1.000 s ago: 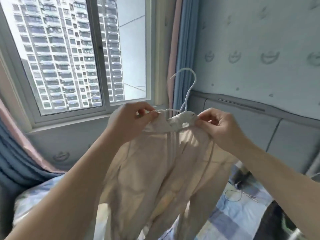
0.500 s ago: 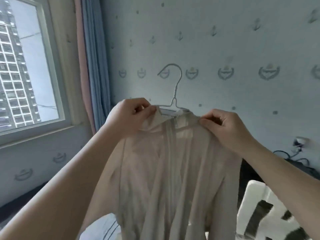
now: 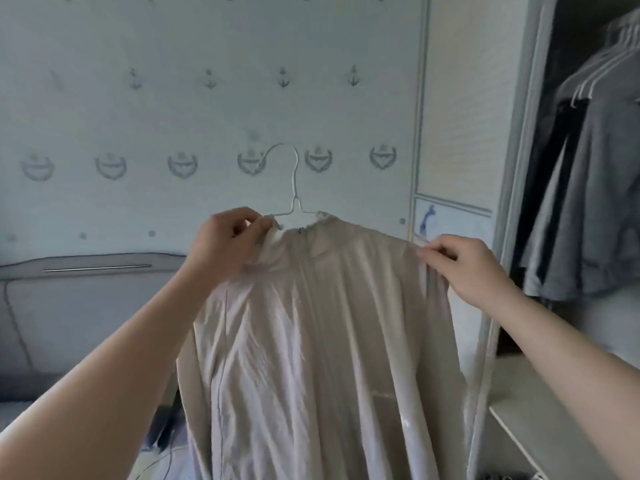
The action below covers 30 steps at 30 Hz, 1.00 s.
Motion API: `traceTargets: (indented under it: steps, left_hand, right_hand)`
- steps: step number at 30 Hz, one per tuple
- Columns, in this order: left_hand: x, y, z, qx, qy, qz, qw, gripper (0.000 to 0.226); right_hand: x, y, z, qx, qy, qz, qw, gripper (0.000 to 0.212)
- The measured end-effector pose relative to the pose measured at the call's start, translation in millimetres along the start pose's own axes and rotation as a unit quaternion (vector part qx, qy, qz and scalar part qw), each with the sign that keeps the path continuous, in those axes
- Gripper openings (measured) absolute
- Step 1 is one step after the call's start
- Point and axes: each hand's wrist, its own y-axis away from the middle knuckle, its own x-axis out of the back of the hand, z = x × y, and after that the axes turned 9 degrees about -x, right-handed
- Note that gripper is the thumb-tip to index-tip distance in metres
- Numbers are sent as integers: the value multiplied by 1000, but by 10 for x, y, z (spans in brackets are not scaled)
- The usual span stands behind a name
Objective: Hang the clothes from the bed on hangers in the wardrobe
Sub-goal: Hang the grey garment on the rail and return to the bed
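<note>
A cream long-sleeved garment [image 3: 311, 334] hangs on a white wire hanger [image 3: 295, 188], held up in front of me. My left hand [image 3: 225, 237] pinches the collar and the hanger's left shoulder. My right hand [image 3: 464, 265] pinches the garment's right shoulder at the hanger's end. The hook points up and curls left. The open wardrobe [image 3: 519, 168] stands at the right, just beyond my right hand.
Grey and dark clothes [image 3: 588, 188] hang on white hangers inside the wardrobe, above a pale shelf [image 3: 540, 410]. A padded grey headboard [image 3: 86, 299] runs along the patterned wall at the left. The wardrobe's door frame [image 3: 420, 133] is close behind the garment.
My view has swung right, from the window past the wall to the wardrobe. My right hand has slid outward along the garment's shoulder, spreading it over the hanger. The left hand keeps its hold.
</note>
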Motion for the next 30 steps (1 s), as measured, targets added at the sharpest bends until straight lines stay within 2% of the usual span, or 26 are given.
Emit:
traceTargets:
  steps: [2, 4, 8, 10, 13, 16, 20, 21, 23, 30]
  left_hand:
    - [-339, -169, 25, -8, 45, -1, 999, 24]
    - [-666, -348, 58, -31, 69, -10, 997, 24]
    - [-1284, -716, 134, -70, 92, -41, 992, 22]
    - [-1579, -889, 162, -89, 96, -56, 990, 23]
    - [-2010, -1130, 172, -120, 90, -74, 986, 22]
    - [-2482, -1350, 212, -175, 144, -94, 970, 22]
    - [-3088, -1607, 525, -275, 262, -131, 916, 28]
    - [-3234, -1673, 611, -297, 282, -135, 902, 28]
    - [-3515, -1785, 780, -329, 309, -145, 881, 27]
    - [-4542, -1789, 1488, -370, 416, -181, 811, 24]
  right_hand:
    - [271, -28, 242, -42, 39, -6, 998, 22]
    - [524, -45, 431, -64, 79, 31, 994, 22]
    - [906, -170, 663, -51, 109, 204, 972, 21]
    - [1099, -247, 758, -38, 65, 303, 950, 25]
    - [1384, -299, 915, -57, 18, 363, 930, 25]
    - [1430, -424, 1062, -105, 70, 289, 949, 25]
    - [1267, -658, 1035, -157, 108, 168, 967, 16]
    - [1244, -671, 992, -180, 94, 151, 968, 20]
    - [1279, -649, 957, -233, 34, 147, 961, 29]
    - [1869, -369, 888, -379, -79, 160, 908, 33]
